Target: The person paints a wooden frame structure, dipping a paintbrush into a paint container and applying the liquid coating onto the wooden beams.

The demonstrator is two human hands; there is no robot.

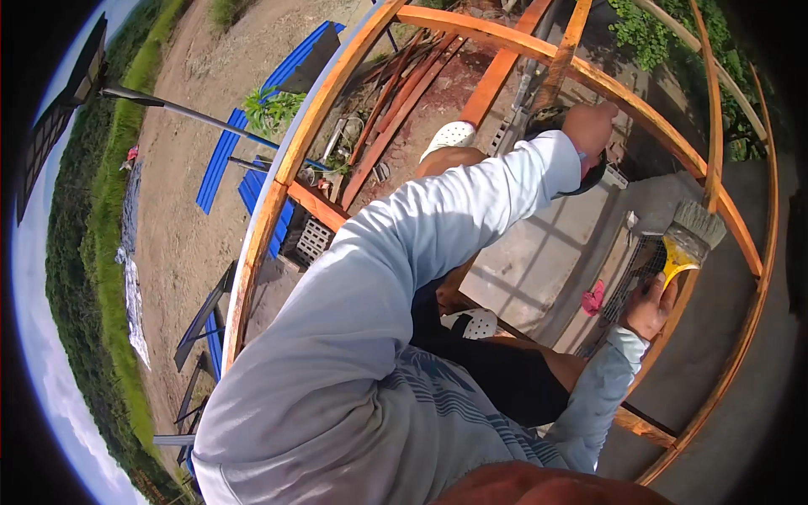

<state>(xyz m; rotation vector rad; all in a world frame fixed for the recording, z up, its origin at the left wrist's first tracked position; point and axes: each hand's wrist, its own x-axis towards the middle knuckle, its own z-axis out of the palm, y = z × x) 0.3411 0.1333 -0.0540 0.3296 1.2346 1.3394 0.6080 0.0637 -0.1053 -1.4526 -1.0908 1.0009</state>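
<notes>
My right hand (648,309) is closed around the yellow handle of a wide paintbrush (692,239). Its pale, worn bristles point up and right, near an upright orange-brown wooden strip. My left arm reaches across to the upper right. At its end my left hand (589,133) has its fingers curled, just below a curved wooden beam (640,109). Around that wrist shows part of a dark, round-edged thing (594,178), perhaps a container; the arm hides most of it. What the left fingers grip cannot be made out.
Orange-brown wooden framing surrounds me. Below are my white perforated clogs (449,139), concrete slabs (526,261), wire mesh (644,261) and a crumpled pink item (593,298). Reddish planks (396,118), hollow blocks (314,239) and blue corrugated sheets (221,160) lie on the left. A lamp pole (198,115) extends there.
</notes>
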